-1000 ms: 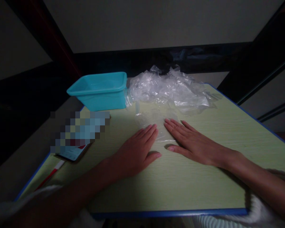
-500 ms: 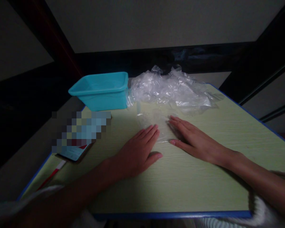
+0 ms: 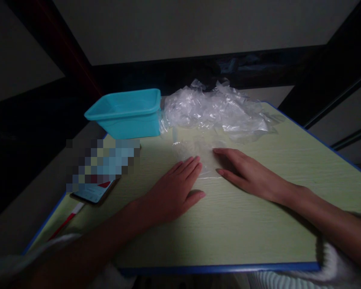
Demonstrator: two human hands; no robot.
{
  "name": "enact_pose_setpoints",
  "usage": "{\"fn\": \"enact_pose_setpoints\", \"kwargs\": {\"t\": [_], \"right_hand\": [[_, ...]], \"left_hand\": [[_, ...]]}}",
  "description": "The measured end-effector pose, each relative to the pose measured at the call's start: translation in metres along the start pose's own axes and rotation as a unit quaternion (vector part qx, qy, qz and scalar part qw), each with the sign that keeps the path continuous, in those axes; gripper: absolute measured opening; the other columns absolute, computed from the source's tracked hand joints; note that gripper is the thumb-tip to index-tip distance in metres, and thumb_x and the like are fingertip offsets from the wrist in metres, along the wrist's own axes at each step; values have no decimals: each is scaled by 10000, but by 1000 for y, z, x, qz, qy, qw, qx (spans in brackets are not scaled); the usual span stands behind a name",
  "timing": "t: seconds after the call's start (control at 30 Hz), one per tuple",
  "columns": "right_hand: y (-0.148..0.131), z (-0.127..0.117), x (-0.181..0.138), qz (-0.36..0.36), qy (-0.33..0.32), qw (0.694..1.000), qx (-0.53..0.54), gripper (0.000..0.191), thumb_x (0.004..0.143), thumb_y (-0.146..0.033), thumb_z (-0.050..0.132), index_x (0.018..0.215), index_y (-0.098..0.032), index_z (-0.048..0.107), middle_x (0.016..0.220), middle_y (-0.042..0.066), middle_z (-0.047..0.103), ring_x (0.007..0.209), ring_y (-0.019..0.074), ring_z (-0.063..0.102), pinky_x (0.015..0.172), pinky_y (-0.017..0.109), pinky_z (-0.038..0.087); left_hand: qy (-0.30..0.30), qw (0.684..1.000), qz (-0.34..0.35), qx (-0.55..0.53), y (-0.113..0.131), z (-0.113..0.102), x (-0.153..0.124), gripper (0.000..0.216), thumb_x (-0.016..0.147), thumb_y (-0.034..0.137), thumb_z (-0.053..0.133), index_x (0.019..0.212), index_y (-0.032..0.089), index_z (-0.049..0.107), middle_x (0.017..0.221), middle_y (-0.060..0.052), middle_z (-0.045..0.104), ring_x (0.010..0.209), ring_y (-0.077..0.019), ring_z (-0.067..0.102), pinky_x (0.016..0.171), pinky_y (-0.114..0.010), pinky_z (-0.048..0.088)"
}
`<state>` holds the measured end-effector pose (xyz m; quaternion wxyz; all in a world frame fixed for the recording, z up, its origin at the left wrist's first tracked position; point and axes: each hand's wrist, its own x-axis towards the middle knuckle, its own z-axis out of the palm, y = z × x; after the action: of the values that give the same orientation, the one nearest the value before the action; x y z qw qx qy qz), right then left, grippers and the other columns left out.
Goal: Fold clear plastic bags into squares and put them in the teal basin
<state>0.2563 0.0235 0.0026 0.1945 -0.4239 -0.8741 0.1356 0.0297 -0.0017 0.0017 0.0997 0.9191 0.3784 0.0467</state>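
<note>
A clear plastic bag (image 3: 209, 166) lies flat on the table, its near edge a thin bright line. My left hand (image 3: 177, 186) rests palm down on the bag's left part, fingers stretched out and thumb apart. On the bag's right side is my right hand (image 3: 243, 170), turned on its edge with the fingers slightly curved and the thumb apart from them. Nothing shows between its fingers. Behind the flat bag spreads a heap of crumpled clear plastic bags (image 3: 216, 106).
A turquoise plastic basin (image 3: 126, 124) stands at the back left, touching the heap. Left of my hand lies a phone (image 3: 93, 194), its screen partly blurred out, with a red and white cable (image 3: 67, 220) by it. The light-wood table (image 3: 216, 233) has a blue edge.
My right hand has tilted up from lying flatter, and its fingers have curved. The left hand stays in place on the bag. The view has shifted slightly.
</note>
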Motion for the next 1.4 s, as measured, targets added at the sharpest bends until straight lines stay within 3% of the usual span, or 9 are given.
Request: {"fn": "enact_pose_setpoints", "kwargs": {"t": [0.13, 0.33, 0.5, 0.77, 1.4], "right_hand": [[2, 0, -1, -33, -26, 999, -27, 420, 919, -336, 396, 1263, -96, 430, 1326, 199, 488, 1236, 278, 456, 1020, 480, 391], [1, -1, -1, -23, -23, 999, -33, 482, 916, -342, 404, 1290, -39, 392, 1292, 225, 510, 1183, 286, 504, 982, 474, 431], [2, -1, -1, -12, -15, 999, -30, 475, 910, -352, 427, 1297, -82, 383, 1279, 199, 528, 1158, 278, 525, 974, 473, 435], [5, 1, -1, 35, 50, 998, -35, 474, 860, -335, 476, 1269, -106, 402, 1220, 187, 559, 1129, 298, 535, 932, 472, 457], [-1, -2, 0, 107, 88, 983, 119, 382, 809, -322, 508, 1149, -154, 459, 1144, 162, 592, 833, 269, 652, 685, 449, 562]], "left_hand": [[-5, 1000, -2, 2, 0, -1, 0, 575, 935, 373, 410, 1384, 34, 295, 1493, -186, 241, 1396, -240, 180, 1115, -428, 225], [-5, 1000, -1, 7, 1, -1, 0, 576, 934, 366, 422, 1384, 29, 297, 1490, -190, 246, 1393, -246, 191, 1110, -432, 236], [-5, 1000, 0, 7, 1, -2, 0, 575, 934, 365, 425, 1379, 21, 302, 1488, -196, 245, 1393, -250, 190, 1108, -438, 240], [2, 1000, 5, 5, 0, 0, 0, 570, 941, 373, 405, 1383, 32, 292, 1491, -189, 246, 1397, -240, 175, 1112, -428, 230], [3, 1000, 3, -4, 0, 0, -1, 550, 941, 366, 398, 1380, 51, 293, 1488, -191, 254, 1399, -235, 169, 1109, -430, 237]]}}
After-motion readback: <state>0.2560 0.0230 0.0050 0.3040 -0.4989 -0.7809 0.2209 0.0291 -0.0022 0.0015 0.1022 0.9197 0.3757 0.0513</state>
